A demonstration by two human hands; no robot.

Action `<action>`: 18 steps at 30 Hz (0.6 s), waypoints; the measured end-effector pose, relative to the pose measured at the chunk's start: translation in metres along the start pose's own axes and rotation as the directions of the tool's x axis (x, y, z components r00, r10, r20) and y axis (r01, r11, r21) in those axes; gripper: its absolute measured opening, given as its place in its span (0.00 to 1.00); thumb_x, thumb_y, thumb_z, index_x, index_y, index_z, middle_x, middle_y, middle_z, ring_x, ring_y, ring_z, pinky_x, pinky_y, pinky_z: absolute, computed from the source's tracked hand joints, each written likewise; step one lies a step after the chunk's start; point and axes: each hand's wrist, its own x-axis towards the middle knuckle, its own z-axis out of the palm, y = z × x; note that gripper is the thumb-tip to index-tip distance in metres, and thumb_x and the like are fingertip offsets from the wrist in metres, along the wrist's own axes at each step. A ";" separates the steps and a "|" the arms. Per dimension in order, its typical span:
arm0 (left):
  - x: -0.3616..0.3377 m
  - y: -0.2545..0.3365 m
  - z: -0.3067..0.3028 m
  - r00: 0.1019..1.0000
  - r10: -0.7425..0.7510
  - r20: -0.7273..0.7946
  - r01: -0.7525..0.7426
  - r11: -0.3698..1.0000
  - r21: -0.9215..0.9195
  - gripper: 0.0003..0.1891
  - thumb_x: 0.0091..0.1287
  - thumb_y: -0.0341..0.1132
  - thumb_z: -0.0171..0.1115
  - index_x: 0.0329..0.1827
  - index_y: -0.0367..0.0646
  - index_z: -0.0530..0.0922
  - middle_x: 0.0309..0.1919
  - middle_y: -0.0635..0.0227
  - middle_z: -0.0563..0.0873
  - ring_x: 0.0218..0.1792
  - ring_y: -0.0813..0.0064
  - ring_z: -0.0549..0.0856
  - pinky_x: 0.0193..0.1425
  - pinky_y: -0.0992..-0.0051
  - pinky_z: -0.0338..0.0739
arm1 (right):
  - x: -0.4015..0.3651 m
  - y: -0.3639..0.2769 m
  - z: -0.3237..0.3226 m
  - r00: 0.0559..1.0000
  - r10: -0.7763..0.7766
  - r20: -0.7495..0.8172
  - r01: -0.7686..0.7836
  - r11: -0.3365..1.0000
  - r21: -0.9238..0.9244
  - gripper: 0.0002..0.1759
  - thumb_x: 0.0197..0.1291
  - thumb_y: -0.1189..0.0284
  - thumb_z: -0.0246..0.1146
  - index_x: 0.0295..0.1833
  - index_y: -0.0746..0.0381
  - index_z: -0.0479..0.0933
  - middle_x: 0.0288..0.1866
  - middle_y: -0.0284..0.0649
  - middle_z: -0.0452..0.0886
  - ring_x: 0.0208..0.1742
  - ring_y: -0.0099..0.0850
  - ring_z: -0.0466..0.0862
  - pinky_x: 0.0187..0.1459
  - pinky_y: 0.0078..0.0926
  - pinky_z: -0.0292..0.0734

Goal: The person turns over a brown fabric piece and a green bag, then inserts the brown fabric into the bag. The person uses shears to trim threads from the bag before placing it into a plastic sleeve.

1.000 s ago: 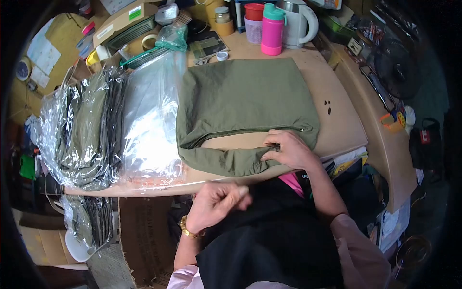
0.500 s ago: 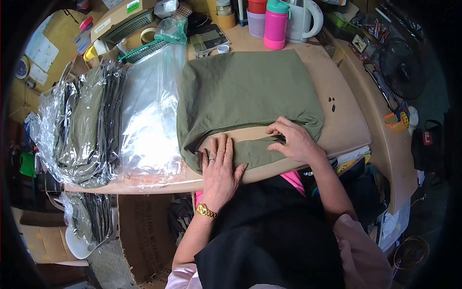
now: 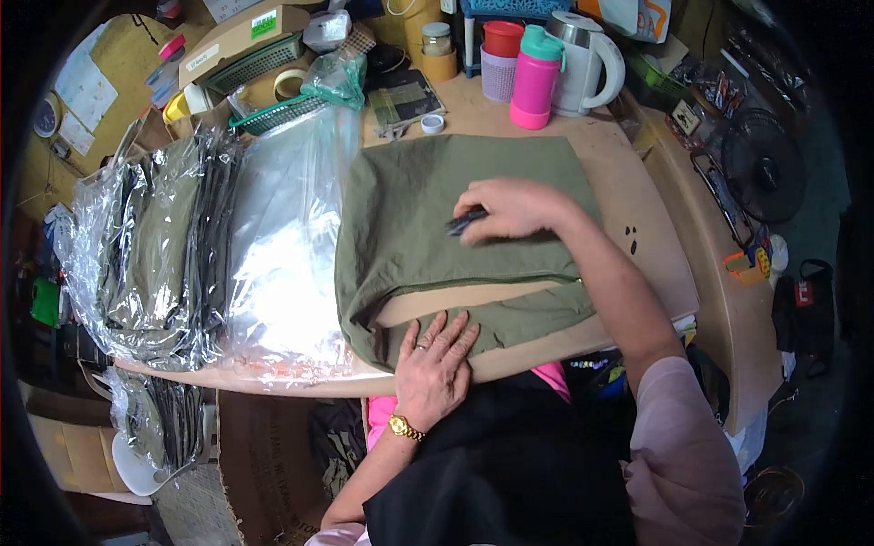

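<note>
An olive green cloth piece [image 3: 410, 200] lies on the padded work surface [image 3: 546, 359], with a long opening across its lower part. My left hand [image 3: 437, 364] rests spread on the cloth's near edge, holding nothing. Above the middle of the cloth, my right hand [image 3: 512, 209] is closed on a small dark tool [image 3: 466, 221], whose exact kind is hard to make out. Clear plastic bags [image 3: 291, 237] lie flat to the left of the cloth.
Plastic-wrapped olive bundles [image 3: 159, 246] are stacked on the left. At the back stand a pink bottle [image 3: 535, 82], a kettle [image 3: 574, 64], a jar [image 3: 437, 41] and green baskets [image 3: 282, 107]. A black fan [image 3: 765, 164] is at the right.
My right hand has moved up and left from the cloth's opening to over its middle, now with the dark tool clearly showing. My left hand has shifted slightly right. The view has tilted.
</note>
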 end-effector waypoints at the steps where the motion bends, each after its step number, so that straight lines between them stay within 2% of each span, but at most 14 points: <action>1: 0.002 0.000 0.003 1.000 -0.008 -0.028 0.008 1.000 -0.011 0.25 0.57 0.31 0.62 0.62 0.53 0.83 0.68 0.68 0.81 0.70 0.59 0.78 0.76 0.53 0.64 | 0.019 0.013 -0.010 0.987 -0.038 0.153 0.021 0.994 0.107 0.14 0.60 0.65 0.69 0.45 0.64 0.84 0.41 0.48 0.87 0.44 0.45 0.87 0.48 0.40 0.80; 2: 0.006 0.002 0.003 0.994 0.023 -0.105 -0.017 0.998 0.058 0.22 0.57 0.34 0.63 0.57 0.54 0.86 0.61 0.69 0.84 0.60 0.62 0.83 0.67 0.58 0.71 | 0.040 0.021 -0.020 0.991 0.133 0.011 -0.133 0.978 0.163 0.13 0.62 0.65 0.68 0.46 0.64 0.84 0.42 0.47 0.87 0.46 0.40 0.87 0.50 0.37 0.80; 3: 0.006 0.004 0.006 0.994 0.020 -0.108 -0.014 0.998 0.061 0.22 0.57 0.34 0.63 0.57 0.54 0.86 0.61 0.69 0.84 0.60 0.62 0.83 0.67 0.58 0.71 | 0.064 0.027 -0.029 0.945 0.305 -0.119 -0.271 0.932 0.240 0.13 0.63 0.66 0.66 0.46 0.64 0.85 0.44 0.46 0.88 0.49 0.36 0.87 0.52 0.34 0.79; 5: 0.005 0.003 0.010 0.985 -0.028 -0.170 0.043 0.995 0.087 0.20 0.57 0.34 0.64 0.54 0.56 0.87 0.53 0.70 0.86 0.49 0.65 0.84 0.57 0.63 0.74 | 0.134 0.069 -0.024 0.841 0.249 -0.480 -0.226 0.968 0.106 0.11 0.61 0.68 0.65 0.45 0.61 0.87 0.42 0.47 0.89 0.48 0.41 0.88 0.51 0.40 0.79; 6: 0.007 0.002 0.012 0.977 0.012 -0.215 0.014 0.993 0.119 0.19 0.58 0.36 0.66 0.54 0.57 0.87 0.47 0.71 0.86 0.42 0.68 0.82 0.50 0.66 0.72 | 0.151 0.071 -0.016 0.843 0.244 -0.479 -0.220 0.970 0.106 0.11 0.61 0.68 0.65 0.45 0.61 0.87 0.42 0.47 0.89 0.48 0.41 0.88 0.51 0.40 0.79; 8: 0.007 -0.001 0.013 0.978 0.010 -0.210 0.017 0.992 0.127 0.18 0.58 0.38 0.67 0.53 0.57 0.88 0.47 0.71 0.86 0.42 0.68 0.82 0.49 0.67 0.72 | 0.181 0.068 -0.001 0.883 0.062 -0.465 -0.186 0.956 -0.226 0.11 0.60 0.68 0.65 0.46 0.60 0.87 0.48 0.46 0.88 0.54 0.42 0.87 0.60 0.45 0.73; 9: 0.005 -0.001 0.013 0.980 0.006 -0.198 0.019 0.992 0.125 0.18 0.59 0.39 0.68 0.53 0.58 0.88 0.47 0.71 0.86 0.42 0.68 0.82 0.49 0.68 0.72 | 0.197 0.070 0.008 0.887 0.062 -0.457 -0.181 0.958 -0.221 0.11 0.60 0.68 0.65 0.46 0.60 0.87 0.48 0.46 0.88 0.54 0.42 0.87 0.60 0.45 0.73; 11: 0.004 -0.002 0.013 0.985 0.007 -0.175 0.016 0.991 0.131 0.19 0.59 0.41 0.69 0.56 0.57 0.87 0.46 0.71 0.86 0.41 0.68 0.82 0.47 0.68 0.72 | 0.221 0.077 0.027 0.957 0.168 -0.237 -0.256 0.875 -0.412 0.13 0.60 0.68 0.65 0.48 0.58 0.87 0.52 0.47 0.87 0.59 0.44 0.84 0.66 0.51 0.67; 13: 0.004 0.001 0.013 0.980 -0.129 -0.151 0.138 0.989 0.052 0.23 0.58 0.41 0.70 0.59 0.55 0.85 0.46 0.72 0.86 0.40 0.67 0.82 0.47 0.68 0.72 | 0.231 0.076 0.033 0.937 0.078 -0.342 -0.276 0.764 -0.583 0.11 0.58 0.72 0.62 0.42 0.57 0.89 0.46 0.45 0.87 0.47 0.48 0.87 0.48 0.49 0.77; 15: 0.004 0.002 0.010 0.980 -0.168 -0.110 0.171 0.985 0.018 0.25 0.58 0.43 0.70 0.61 0.54 0.83 0.49 0.70 0.85 0.43 0.65 0.82 0.49 0.67 0.72 | 0.224 0.064 0.030 0.851 0.009 -0.525 -0.330 0.788 -0.521 0.09 0.58 0.71 0.63 0.40 0.61 0.88 0.42 0.49 0.88 0.44 0.48 0.87 0.40 0.45 0.77; 17: 0.010 0.002 0.006 0.977 -0.147 -0.153 0.151 0.988 0.018 0.25 0.58 0.43 0.70 0.61 0.53 0.83 0.53 0.69 0.84 0.48 0.64 0.82 0.53 0.65 0.71 | 0.209 0.049 0.001 0.906 0.044 -0.421 -0.167 0.952 -0.258 0.10 0.59 0.68 0.66 0.35 0.65 0.84 0.36 0.48 0.88 0.42 0.40 0.89 0.35 0.39 0.77; 18: 0.009 0.002 0.005 0.978 -0.188 -0.095 0.187 0.982 -0.015 0.26 0.57 0.43 0.71 0.60 0.51 0.83 0.57 0.67 0.82 0.54 0.62 0.80 0.56 0.62 0.70 | 0.185 0.029 -0.014 0.893 0.060 -0.447 -0.117 0.988 -0.102 0.09 0.60 0.68 0.66 0.36 0.65 0.83 0.36 0.46 0.88 0.39 0.39 0.89 0.39 0.36 0.79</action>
